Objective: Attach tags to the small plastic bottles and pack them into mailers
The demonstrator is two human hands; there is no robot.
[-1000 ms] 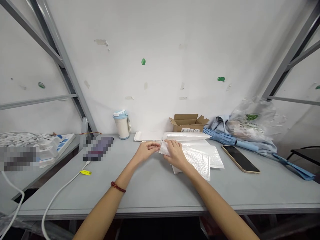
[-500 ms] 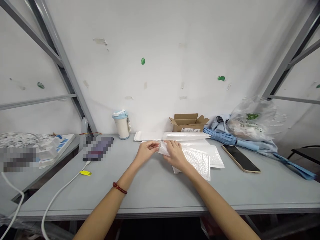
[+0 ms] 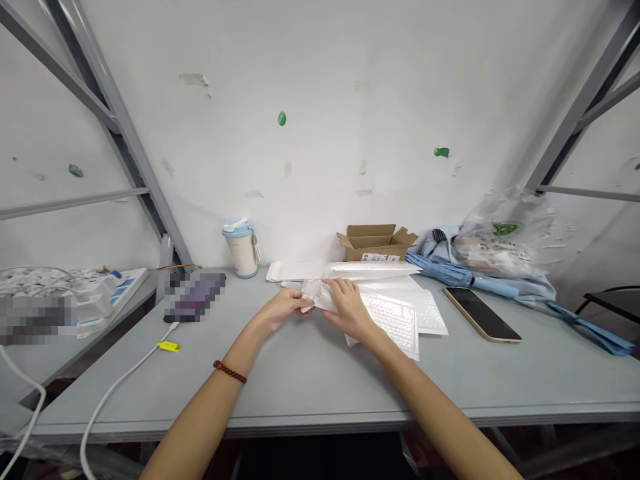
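A white bubble mailer (image 3: 393,320) lies slanted on the grey table, its far left end raised between my hands. My left hand (image 3: 281,309) pinches the flap at that end between thumb and fingers. On the mailer's upper part rests my right hand (image 3: 349,308), fingers bent over its edge and thumb underneath. More white bubble mailers (image 3: 429,310) lie under and behind it. My right hand and forearm hide part of the mailer.
Behind the mailers stands an open cardboard box (image 3: 373,243). A cup with a blue lid (image 3: 241,248) is at the back left. To the right are a phone (image 3: 481,315), a blue umbrella (image 3: 445,270) and a plastic bag (image 3: 505,233). A white cable (image 3: 127,370) crosses the left side.
My left hand has moved slightly left and down, drawing the mailer's end flap out with it. The flap now shows wider between my hands. My right hand has stayed nearly in place.
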